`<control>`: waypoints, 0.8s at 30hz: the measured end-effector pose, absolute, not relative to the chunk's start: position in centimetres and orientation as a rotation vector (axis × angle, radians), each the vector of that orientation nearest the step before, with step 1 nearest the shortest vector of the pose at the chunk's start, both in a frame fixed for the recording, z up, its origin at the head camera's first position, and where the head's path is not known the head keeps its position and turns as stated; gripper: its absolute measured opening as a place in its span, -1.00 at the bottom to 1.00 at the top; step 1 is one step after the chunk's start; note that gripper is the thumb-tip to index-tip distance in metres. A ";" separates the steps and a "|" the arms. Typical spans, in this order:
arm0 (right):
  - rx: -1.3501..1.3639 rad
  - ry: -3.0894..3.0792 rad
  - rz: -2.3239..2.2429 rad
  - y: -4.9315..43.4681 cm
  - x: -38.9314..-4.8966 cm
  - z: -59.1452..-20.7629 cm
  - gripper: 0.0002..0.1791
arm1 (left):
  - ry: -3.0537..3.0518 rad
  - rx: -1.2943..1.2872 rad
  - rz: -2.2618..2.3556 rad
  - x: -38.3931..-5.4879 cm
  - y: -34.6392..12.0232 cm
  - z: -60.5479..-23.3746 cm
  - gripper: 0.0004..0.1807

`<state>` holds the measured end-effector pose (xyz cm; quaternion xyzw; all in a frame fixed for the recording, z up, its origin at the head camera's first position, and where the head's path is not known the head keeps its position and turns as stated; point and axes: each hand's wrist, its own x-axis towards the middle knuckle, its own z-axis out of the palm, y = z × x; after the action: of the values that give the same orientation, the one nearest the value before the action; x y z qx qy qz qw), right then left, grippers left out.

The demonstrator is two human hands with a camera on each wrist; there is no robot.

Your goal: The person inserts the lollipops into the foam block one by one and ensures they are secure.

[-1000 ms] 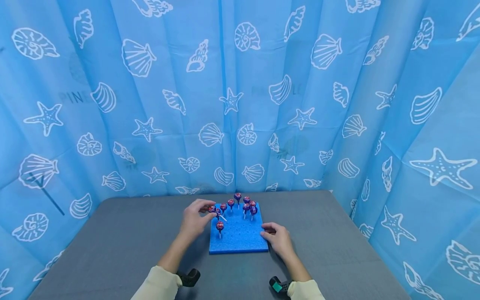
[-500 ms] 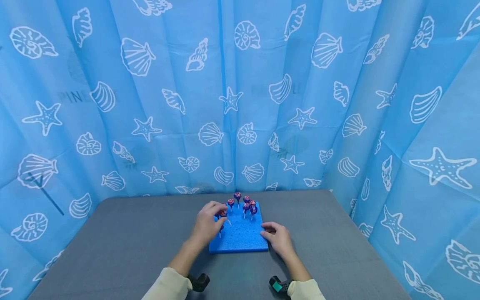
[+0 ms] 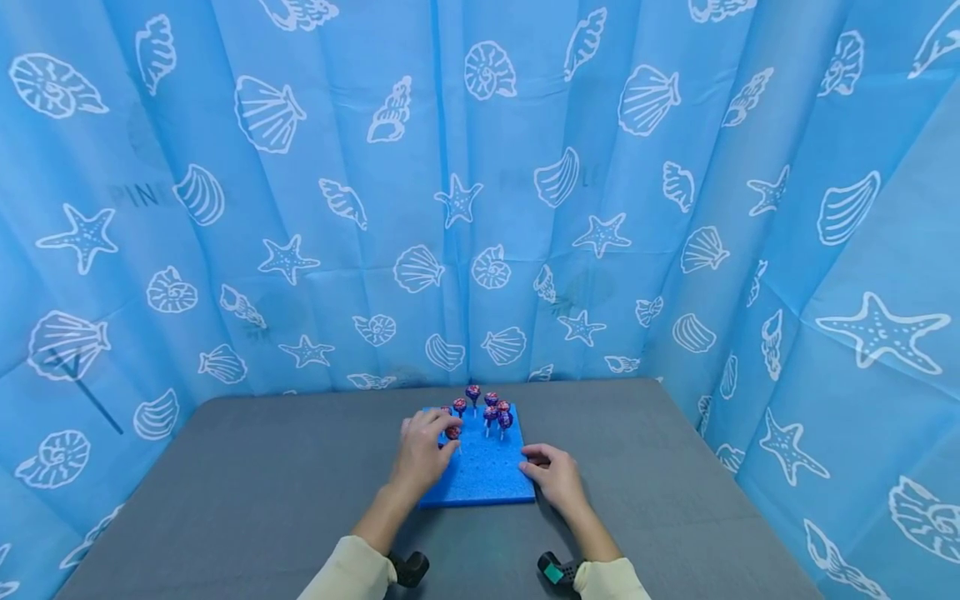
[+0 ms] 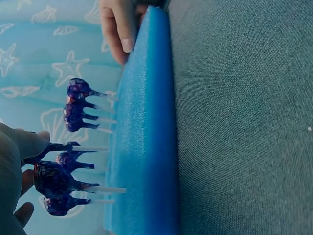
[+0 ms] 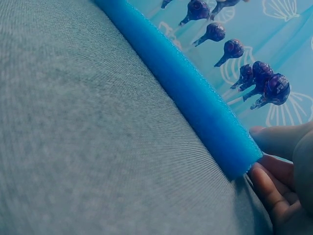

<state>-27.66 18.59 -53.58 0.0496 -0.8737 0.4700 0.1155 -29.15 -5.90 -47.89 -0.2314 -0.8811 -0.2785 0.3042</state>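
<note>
A blue foam board [image 3: 487, 479] lies on the grey table, with several purple-and-red wrapped lollipops [image 3: 491, 414] standing in it along the back. My left hand [image 3: 422, 457] is over the board's left side and pinches a lollipop [image 3: 453, 432] by its head between thumb and fingers. That lollipop's white stick [image 4: 93, 148] points toward the foam; whether its tip touches I cannot tell. Another lollipop [image 4: 51, 178] stands in the front left, hidden behind the hand in the head view. My right hand [image 3: 557, 479] grips the board's right edge, thumb above and fingers at the side.
The grey table [image 3: 300, 475] spreads around the board on both sides. Behind and to the right hangs a blue curtain [image 3: 510, 208] with white shell and starfish prints. A black wrist device [image 3: 408, 570] is on the left arm, another [image 3: 558, 571] on the right.
My left hand has moved right and slightly toward me over the board with the pinched lollipop, whose stick has swung from slanted to more upright. The right hand has stayed at the board's edge.
</note>
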 end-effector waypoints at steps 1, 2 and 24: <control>0.141 -2.561 1.378 18.6 -27.7 -53.6 -0.79 | -2.332 -0.610 -0.726 -29.2 -5.9 -48.0 -0.72; 0.140 -2.561 1.376 18.6 -27.7 -53.6 -0.79 | -2.328 -0.607 -0.716 -29.3 -5.8 -48.1 -0.72; 0.136 -2.560 1.386 18.5 -27.6 -53.5 -0.78 | -2.369 -0.564 -0.644 -29.8 -5.8 -49.1 -0.70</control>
<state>-27.62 18.54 -53.50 0.0462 -0.8727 0.4727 0.1135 -29.78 -5.78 -49.06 -0.2132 -0.8953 -0.2434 0.3062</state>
